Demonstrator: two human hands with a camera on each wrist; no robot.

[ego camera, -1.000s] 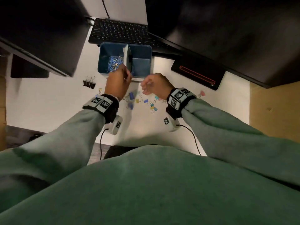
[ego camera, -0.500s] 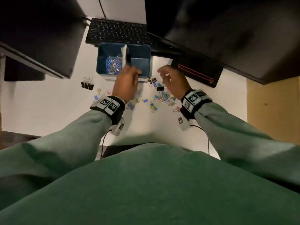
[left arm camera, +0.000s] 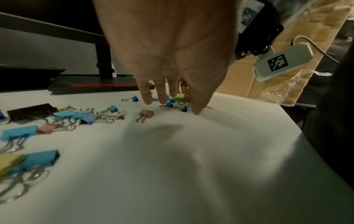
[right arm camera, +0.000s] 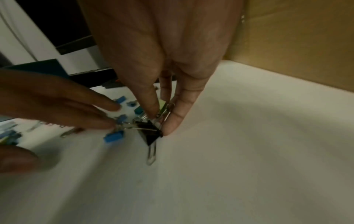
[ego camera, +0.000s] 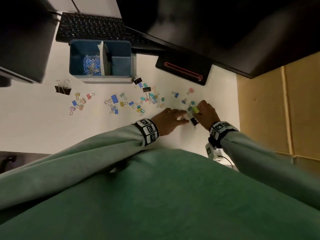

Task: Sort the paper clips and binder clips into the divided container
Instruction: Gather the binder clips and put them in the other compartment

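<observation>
The blue divided container [ego camera: 74, 57] stands at the back, with paper clips [ego camera: 91, 65] in its left compartment. Coloured binder clips [ego camera: 149, 98] lie scattered in front of it. At the right front, my right hand [ego camera: 197, 116] pinches the wire handles of a small black binder clip [right arm camera: 151, 134], with a yellow-green clip [ego camera: 195, 109] among its fingers. My left hand [ego camera: 181, 117] reaches toward it with straight fingers [right arm camera: 99, 121] that touch the clips beside a blue one [right arm camera: 114, 137]. Seen from the left wrist, the fingertips [left arm camera: 147, 100] hover at small clips [left arm camera: 169, 104].
A large black binder clip [ego camera: 63, 89] and a few small ones [ego camera: 78, 103] lie at the left. A keyboard [ego camera: 91, 26] sits behind the container. A black stand with a red stripe [ego camera: 183, 70] is at the back right, and a cardboard box [ego camera: 280, 110] borders the table's right edge.
Both hands have left the container and moved to the right front of the table. My right hand has taken hold of the black binder clip, and the left hand's fingers have straightened.
</observation>
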